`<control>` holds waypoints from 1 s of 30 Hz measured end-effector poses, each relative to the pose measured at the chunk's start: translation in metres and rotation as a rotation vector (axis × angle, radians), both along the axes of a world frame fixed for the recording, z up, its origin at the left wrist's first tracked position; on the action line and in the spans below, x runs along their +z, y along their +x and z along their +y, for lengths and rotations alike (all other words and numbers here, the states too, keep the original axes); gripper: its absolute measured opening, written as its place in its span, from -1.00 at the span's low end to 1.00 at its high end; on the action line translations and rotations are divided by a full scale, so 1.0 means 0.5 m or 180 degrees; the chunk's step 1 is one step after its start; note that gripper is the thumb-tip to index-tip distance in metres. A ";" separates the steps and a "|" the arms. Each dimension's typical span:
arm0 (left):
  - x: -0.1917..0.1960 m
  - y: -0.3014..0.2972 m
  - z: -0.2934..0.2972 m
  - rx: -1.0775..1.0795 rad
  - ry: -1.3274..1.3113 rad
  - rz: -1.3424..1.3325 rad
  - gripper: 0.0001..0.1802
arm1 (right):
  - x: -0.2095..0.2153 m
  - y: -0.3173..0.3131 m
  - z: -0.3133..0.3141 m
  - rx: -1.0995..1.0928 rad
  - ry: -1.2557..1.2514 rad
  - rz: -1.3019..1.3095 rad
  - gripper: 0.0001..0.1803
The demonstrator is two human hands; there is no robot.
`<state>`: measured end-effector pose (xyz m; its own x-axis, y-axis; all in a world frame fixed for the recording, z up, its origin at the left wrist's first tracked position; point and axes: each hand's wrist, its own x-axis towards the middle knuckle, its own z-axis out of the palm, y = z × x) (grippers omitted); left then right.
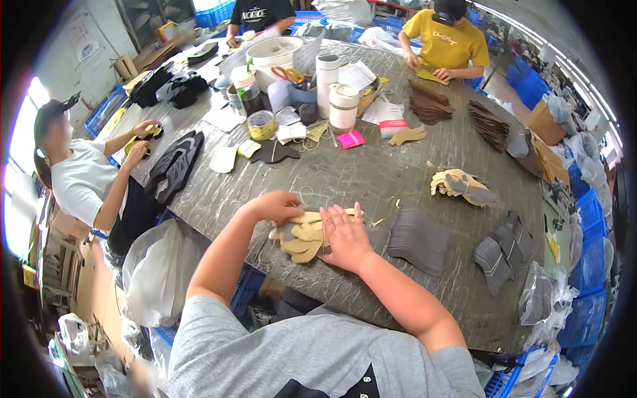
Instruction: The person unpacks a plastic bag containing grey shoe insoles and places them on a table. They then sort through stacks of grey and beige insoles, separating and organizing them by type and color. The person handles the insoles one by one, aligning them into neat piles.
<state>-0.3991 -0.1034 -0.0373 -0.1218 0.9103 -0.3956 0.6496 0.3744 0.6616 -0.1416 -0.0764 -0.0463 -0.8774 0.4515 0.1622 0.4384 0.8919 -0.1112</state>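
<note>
A bundle of tan and grey cut shoe pieces [304, 240] lies on the table in front of me. My left hand [279, 206] is at its far left side, fingers curled and closed; what they pinch is hidden. A thin pale loop of string or band [306, 194] stands up beside those fingers. My right hand [345, 240] rests on the bundle's right side with its fingers stretched out and apart. To the right lies a fanned stack of dark grey pieces [419, 240]. Farther right are a tied bundle of tan and grey pieces [462, 186] and tied dark grey pieces [504, 252].
White cups and a tumbler [327, 86], a white bucket [273, 56], scissors [288, 74] and a tape roll [261, 124] crowd the table's [358, 182] far middle. Brown stacks [430, 103] lie far right. Co-workers sit left [86, 172] and opposite [448, 43]. Blue crates [587, 265] line the right.
</note>
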 end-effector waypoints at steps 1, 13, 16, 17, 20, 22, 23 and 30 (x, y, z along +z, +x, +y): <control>0.022 0.006 -0.010 -0.0180 0.0343 0.1298 -0.63 | -0.005 -0.012 0.005 -0.0160 -0.0195 -0.0147 0.15; -0.028 0.249 -0.148 0.0580 0.1948 0.1801 -0.85 | -0.045 -0.064 -0.020 -0.0963 -0.0073 -0.0168 -0.03; -0.049 0.241 -0.145 0.0324 0.1868 0.2074 -0.86 | -0.037 -0.071 -0.029 -0.1036 -0.0194 -0.0044 0.02; -0.045 0.237 -0.148 0.0455 0.1889 0.1733 -0.86 | -0.031 -0.069 -0.027 -0.1080 -0.0253 0.0012 0.06; -0.018 0.211 -0.173 0.0961 0.1745 -0.0063 -0.85 | -0.009 -0.060 -0.030 -0.1035 -0.0611 0.0133 0.17; 0.003 0.172 -0.191 0.1408 0.1264 -0.2274 -0.83 | -0.020 -0.042 -0.015 -0.0759 -0.0699 0.0227 0.26; -0.005 0.141 -0.199 0.1613 0.1198 -0.3089 -0.81 | -0.023 -0.034 -0.009 -0.0593 -0.0747 0.0278 0.30; -0.025 -0.027 -0.179 0.1172 0.1149 -0.3881 -0.83 | -0.016 -0.006 0.017 0.0392 -0.0371 0.0208 0.26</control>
